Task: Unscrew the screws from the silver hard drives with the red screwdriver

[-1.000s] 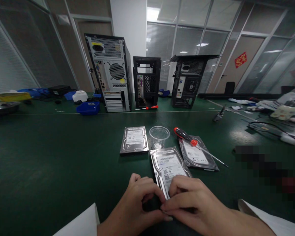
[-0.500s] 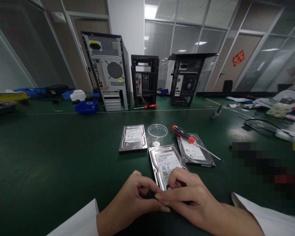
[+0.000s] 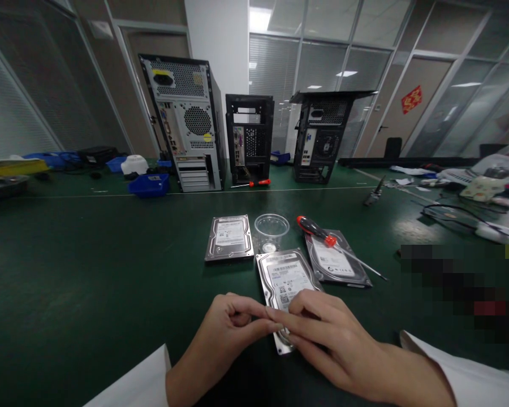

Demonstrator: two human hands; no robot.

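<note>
Over the lower end of the nearest hard drive point(image 3: 283, 274), the fingertips of my two hands meet. My left hand point(image 3: 224, 339) is closed, thumb and forefinger pinched together. Touching it from the other side is my right hand point(image 3: 341, 342), also closed, with its fingers bent over the drive's right side. Whatever lies between the fingertips is too small or hidden to make out. The drive lies label up on the green table point(image 3: 110, 294). Just beyond it stands a clear plastic cup point(image 3: 272, 227) with something pale at its bottom.
A second hard drive point(image 3: 229, 238) lies left of the cup. On the right, a screwdriver point(image 3: 316, 229) rests across a third drive point(image 3: 333, 259). Computer cases point(image 3: 197, 124) stand at the back, with a small red screwdriver point(image 3: 261, 182) and blue bin point(image 3: 149, 184) nearby.
Both hands' fingertips have shifted slightly away from me, onto the nearest drive. The drive's near left corner now shows below them. The left thumb and forefinger have drawn closer together.
</note>
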